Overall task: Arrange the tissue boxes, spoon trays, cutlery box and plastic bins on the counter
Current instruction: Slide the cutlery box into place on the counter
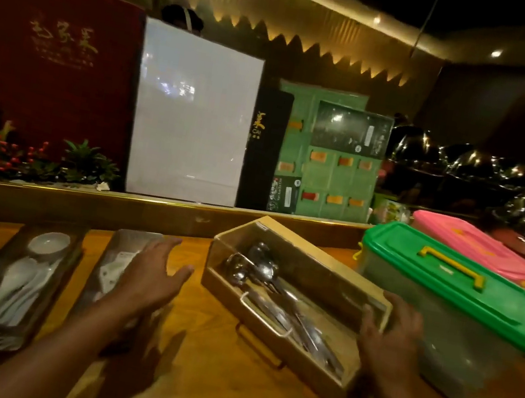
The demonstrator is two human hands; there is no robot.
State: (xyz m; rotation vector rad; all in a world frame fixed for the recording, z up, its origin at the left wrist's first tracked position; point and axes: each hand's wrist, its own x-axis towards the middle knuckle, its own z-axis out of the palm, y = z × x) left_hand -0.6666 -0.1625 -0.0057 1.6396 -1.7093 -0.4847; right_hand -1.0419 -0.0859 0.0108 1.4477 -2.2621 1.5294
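Cutlery box [288, 304]: wooden, clear lid, metal spoons inside; lying askew at centre of wooden counter [210, 357], just beside green-lidded plastic bin [451, 307]
Right hand [388, 341]: fingers curled over box's right end, gripping
Left hand [145, 278]: flat, fingers spread, over second spoon tray [118, 265], clear of box
First spoon tray [11, 282]: far left, white spoons
Pink-lidded bin [485, 250]: behind green one

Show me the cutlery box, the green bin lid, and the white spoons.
cutlery box [269, 334], head view, front wooden wall.
green bin lid [467, 295], head view, flat top.
white spoons [14, 282], head view, spoon bowl.
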